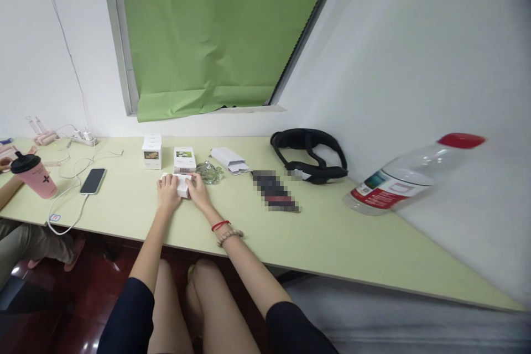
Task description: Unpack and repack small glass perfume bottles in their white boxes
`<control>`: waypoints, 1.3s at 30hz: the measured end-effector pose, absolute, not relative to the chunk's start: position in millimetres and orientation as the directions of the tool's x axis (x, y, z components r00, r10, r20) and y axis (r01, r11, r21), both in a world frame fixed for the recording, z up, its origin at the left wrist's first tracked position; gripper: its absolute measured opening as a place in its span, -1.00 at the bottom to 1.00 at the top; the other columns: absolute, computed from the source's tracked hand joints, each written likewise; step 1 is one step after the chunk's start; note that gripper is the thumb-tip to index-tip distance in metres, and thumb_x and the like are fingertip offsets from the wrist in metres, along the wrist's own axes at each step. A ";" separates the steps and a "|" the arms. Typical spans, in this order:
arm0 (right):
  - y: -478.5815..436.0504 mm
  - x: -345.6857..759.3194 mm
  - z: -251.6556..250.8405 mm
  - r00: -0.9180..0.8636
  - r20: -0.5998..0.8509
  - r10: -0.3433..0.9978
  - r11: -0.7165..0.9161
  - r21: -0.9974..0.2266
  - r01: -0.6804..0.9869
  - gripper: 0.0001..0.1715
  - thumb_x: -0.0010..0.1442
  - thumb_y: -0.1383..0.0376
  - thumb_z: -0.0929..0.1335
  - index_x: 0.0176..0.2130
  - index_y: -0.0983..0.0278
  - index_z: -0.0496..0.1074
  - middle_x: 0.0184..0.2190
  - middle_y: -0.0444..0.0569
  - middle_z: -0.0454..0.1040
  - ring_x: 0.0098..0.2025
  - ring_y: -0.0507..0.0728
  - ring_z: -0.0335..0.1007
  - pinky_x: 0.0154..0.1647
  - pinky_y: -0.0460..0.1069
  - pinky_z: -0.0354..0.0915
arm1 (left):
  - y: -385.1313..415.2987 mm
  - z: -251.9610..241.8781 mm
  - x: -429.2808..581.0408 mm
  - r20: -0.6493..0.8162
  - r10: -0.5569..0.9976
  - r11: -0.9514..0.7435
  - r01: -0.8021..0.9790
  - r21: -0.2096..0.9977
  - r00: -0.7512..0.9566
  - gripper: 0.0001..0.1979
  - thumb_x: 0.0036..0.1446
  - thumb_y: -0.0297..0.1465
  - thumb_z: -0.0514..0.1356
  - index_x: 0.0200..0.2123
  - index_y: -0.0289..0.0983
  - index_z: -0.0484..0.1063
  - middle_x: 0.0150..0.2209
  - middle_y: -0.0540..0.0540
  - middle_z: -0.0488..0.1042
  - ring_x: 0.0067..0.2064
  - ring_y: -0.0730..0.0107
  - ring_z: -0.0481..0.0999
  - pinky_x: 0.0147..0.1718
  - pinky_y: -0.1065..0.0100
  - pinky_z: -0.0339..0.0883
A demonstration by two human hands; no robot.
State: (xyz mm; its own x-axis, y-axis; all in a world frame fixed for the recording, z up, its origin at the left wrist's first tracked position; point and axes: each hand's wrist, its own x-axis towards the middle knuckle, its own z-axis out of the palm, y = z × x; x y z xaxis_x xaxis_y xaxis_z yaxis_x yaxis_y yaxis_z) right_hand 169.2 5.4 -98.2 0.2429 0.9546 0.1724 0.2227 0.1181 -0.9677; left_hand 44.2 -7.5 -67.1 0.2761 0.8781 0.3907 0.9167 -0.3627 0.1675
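A small white box [183,187] lies on the table between my hands. My left hand [168,192] is closed over its left side, with the fingers curled on its top. At the right end, my right hand [199,191] grips it, thumb on top. Just behind stands another white box [185,159] with a green and white picture. A stack of similar white boxes [152,154] is to its left. Crumpled clear plastic [210,173] lies right behind my right hand, and beyond it a white carton [229,160] rests on its side with flaps out.
Rightward are a blurred-out dark flat object [276,191], a black head strap [309,156] and a large bottle with a red cap [388,183]. On the left are a charging phone [93,181], a pink cup [38,178], a power strip [86,139] and another person's arm [10,189].
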 end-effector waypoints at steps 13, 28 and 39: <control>-11.6 163.5 -87.6 0.365 0.111 0.924 0.106 -0.994 0.034 -0.55 -0.04 -0.04 0.32 -0.34 0.29 0.33 -0.38 0.06 0.50 -0.56 0.07 0.36 -0.66 -0.09 0.21 | -21.9 -75.7 31.5 0.465 0.870 -0.317 0.910 0.268 0.166 -0.65 0.05 -0.57 0.07 -0.05 -0.26 0.28 -0.01 -0.26 0.39 0.09 0.10 0.33 0.14 0.09 0.09; -18.2 160.1 -92.9 0.384 0.137 0.913 0.118 -0.990 0.073 -0.55 -0.02 -0.07 0.22 -0.39 0.26 0.26 -0.40 0.00 0.44 -0.60 0.01 0.25 -0.60 -0.09 0.18 | -34.0 -78.1 22.0 0.507 0.847 -0.360 0.875 0.325 0.160 -0.64 0.06 -0.63 0.03 -0.06 -0.26 0.24 0.00 -0.22 0.39 0.12 0.12 0.32 0.26 0.10 -0.04; -6.6 160.9 -94.1 0.378 0.162 0.912 0.123 -0.984 0.127 -0.62 0.06 0.00 0.24 -0.35 0.26 0.30 -0.38 -0.05 0.45 -0.59 0.01 0.24 -0.57 -0.09 0.18 | -24.1 -69.8 21.4 0.503 0.854 -0.351 0.863 0.364 0.135 -0.67 0.04 -0.59 0.11 -0.10 -0.26 0.25 -0.04 -0.21 0.39 0.07 0.12 0.34 0.18 0.13 0.04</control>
State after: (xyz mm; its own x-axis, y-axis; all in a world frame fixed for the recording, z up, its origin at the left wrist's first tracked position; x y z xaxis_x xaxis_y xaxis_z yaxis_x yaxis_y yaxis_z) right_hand 160.9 -6.6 -94.1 0.3777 0.9116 0.1624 0.1272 0.1226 -0.9843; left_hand 21.4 -24.1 -69.8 0.1354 0.8538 0.5026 0.8625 -0.3512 0.3643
